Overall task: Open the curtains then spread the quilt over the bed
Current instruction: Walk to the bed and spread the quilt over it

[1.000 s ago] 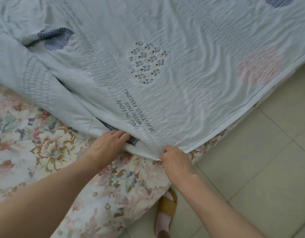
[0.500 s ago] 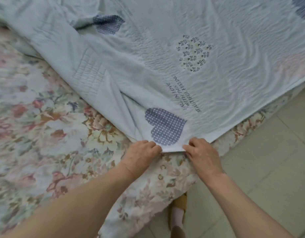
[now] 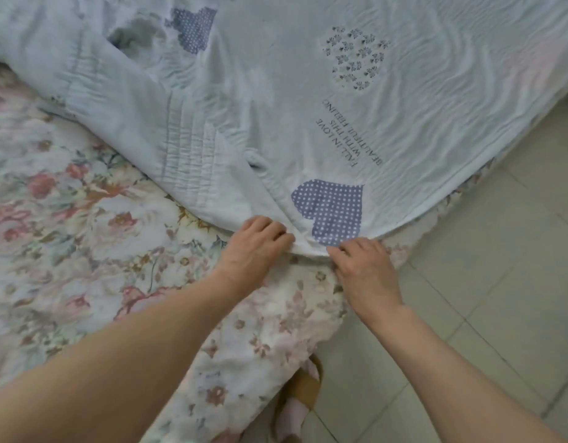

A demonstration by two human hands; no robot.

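From the head camera, a pale blue quilt [image 3: 308, 100] printed with dotted and flowered hearts lies rumpled across the upper part of the bed [image 3: 68, 238], whose floral sheet shows bare at the left and along the near edge. The left hand [image 3: 253, 247] and the right hand [image 3: 362, 270] sit close together at the quilt's near corner, each pinching its hem, beside the tiled floor [image 3: 500, 282].

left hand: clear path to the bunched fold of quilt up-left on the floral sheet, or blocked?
Probably yes. The left hand pinches the quilt corner, and only bare floral sheet lies between it and the fold. It must let go first, and the fold sits far up the bed, so leaning in seems needed.
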